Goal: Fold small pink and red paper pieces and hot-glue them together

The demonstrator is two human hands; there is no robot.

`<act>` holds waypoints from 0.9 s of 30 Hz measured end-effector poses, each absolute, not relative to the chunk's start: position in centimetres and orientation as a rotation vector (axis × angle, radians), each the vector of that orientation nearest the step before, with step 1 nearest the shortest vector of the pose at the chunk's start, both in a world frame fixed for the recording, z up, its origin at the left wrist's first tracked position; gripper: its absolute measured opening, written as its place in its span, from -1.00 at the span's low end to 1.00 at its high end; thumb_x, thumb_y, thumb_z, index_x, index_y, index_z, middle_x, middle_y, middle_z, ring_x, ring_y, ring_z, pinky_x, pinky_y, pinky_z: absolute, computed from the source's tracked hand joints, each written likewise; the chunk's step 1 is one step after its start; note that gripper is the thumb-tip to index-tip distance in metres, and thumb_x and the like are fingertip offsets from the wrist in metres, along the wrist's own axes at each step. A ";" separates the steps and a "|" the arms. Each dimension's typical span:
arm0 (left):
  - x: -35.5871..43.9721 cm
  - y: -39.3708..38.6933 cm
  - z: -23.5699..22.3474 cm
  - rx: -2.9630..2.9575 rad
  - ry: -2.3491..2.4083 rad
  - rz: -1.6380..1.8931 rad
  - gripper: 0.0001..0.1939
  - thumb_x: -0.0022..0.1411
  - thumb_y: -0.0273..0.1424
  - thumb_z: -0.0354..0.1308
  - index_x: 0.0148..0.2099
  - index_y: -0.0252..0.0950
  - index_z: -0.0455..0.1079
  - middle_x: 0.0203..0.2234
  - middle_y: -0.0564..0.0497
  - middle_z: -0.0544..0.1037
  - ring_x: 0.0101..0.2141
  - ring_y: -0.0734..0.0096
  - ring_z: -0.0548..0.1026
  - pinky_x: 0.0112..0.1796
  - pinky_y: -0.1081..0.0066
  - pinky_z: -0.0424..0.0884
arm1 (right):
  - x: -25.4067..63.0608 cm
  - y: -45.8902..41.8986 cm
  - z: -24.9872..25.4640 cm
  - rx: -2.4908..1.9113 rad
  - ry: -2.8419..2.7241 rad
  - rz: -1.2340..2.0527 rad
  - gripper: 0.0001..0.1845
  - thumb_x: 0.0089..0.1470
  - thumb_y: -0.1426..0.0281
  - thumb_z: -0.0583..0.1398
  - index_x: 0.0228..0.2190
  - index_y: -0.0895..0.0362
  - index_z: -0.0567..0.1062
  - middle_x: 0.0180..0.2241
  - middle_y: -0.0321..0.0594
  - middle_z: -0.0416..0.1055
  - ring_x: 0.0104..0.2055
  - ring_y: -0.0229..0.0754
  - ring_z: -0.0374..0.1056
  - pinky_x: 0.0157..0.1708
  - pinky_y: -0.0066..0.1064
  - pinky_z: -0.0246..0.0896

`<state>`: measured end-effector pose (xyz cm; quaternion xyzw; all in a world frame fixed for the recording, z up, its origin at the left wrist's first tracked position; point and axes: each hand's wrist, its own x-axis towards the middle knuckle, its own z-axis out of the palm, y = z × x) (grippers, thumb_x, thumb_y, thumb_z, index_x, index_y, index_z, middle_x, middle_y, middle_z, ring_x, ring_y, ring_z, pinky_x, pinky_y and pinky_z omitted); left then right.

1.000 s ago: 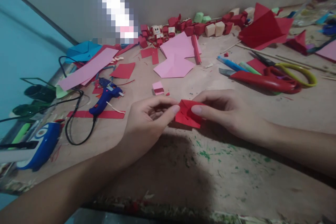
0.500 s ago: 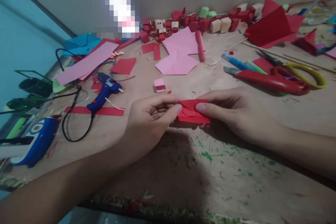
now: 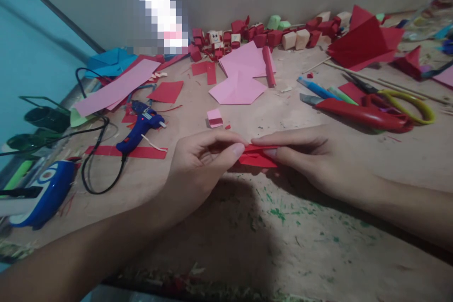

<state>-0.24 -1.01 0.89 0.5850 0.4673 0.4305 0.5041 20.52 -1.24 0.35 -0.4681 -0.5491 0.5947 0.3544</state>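
Note:
A small piece of folded red paper (image 3: pixel 257 157) is held just above the table between both hands. My left hand (image 3: pixel 208 160) pinches its left end, thumb on top. My right hand (image 3: pixel 307 151) grips the right end, its index finger lying along the raised far edge and its thumb tucked into the fold. The fingers beneath the paper are mostly hidden. Just beyond my left hand sits a small pink paper box (image 3: pixel 214 118), with a tiny red scrap beside it.
A blue glue gun (image 3: pixel 139 132) with a black cord lies left, across a red paper strip (image 3: pixel 95 151). Pink sheets (image 3: pixel 238 88) lie ahead. To the right are a red-handled cutter (image 3: pixel 368 113) and yellow-handled scissors (image 3: pixel 406 101). Several paper blocks (image 3: pixel 276 37) line the wall.
The far edge of the red paper, flat before, is now folded up toward me. My right index finger has come over along that edge, and the thumb is partly covered.

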 end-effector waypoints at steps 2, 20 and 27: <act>-0.1 -1.0 1.0 1.477 1.190 1.055 -0.88 0.21 -0.54 0.24 -0.30 -0.26 0.58 -0.38 0.07 0.66 -0.35 0.44 0.63 -0.31 0.50 0.61 | 20.5 -1.2 0.5 -1.191 -1.376 1.589 -0.71 0.12 0.33 0.35 -0.09 0.03 0.67 -0.38 -0.25 0.62 -0.49 -0.27 0.43 -0.59 -0.48 0.27; -0.2 -0.8 0.6 1.438 1.224 0.834 -0.81 0.29 -0.34 0.24 -0.37 -0.27 0.58 -0.51 0.06 0.58 -0.53 0.51 0.48 -0.51 0.55 0.42 | 20.1 -0.8 0.6 -1.130 -1.158 1.717 -0.79 0.04 0.33 0.42 -0.26 0.16 0.67 -0.51 -0.24 0.59 -0.55 -0.32 0.44 -0.57 -0.55 0.30; -0.4 -0.8 0.6 1.486 1.254 0.830 -0.73 0.33 -0.31 0.19 -0.41 -0.28 0.55 -0.56 0.07 0.53 -0.55 0.52 0.46 -0.52 0.57 0.40 | 20.0 -0.8 0.8 -1.146 -1.175 1.690 -0.80 0.04 0.35 0.42 -0.27 0.20 0.66 -0.57 -0.25 0.58 -0.58 -0.35 0.43 -0.60 -0.59 0.29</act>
